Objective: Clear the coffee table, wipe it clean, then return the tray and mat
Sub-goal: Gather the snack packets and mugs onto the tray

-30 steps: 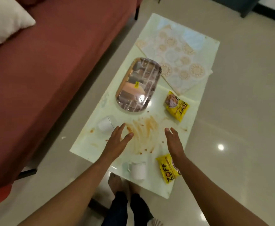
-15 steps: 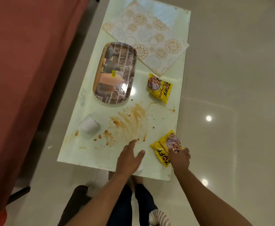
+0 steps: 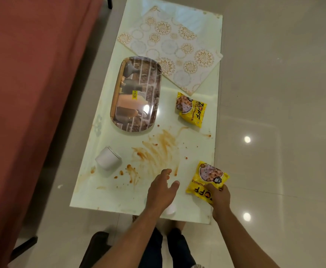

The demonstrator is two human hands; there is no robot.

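Observation:
The pale glass coffee table [image 3: 108,192] is smeared with brown sauce [image 3: 158,151] near its middle. My right hand [image 3: 219,198] grips the near yellow snack packet [image 3: 208,177] at the table's right front corner. My left hand [image 3: 162,192] hovers with relaxed fingers over a white mug [image 3: 170,209], which it mostly hides. A second white cup [image 3: 108,158] lies on its side at the left. A patterned tray [image 3: 137,95] sits further back, with a floral mat [image 3: 173,49] at the far end. Another yellow packet [image 3: 192,109] lies right of the tray.
A red sofa [image 3: 26,93] runs along the table's left side with a narrow floor gap between. Glossy tiled floor [image 3: 274,113] spreads to the right. My legs and feet [image 3: 158,246] stand just below the table's near edge.
The view has tipped further down over the table. My right hand has dropped onto the near yellow packet and closed round it. My left hand has drawn back over the white mug.

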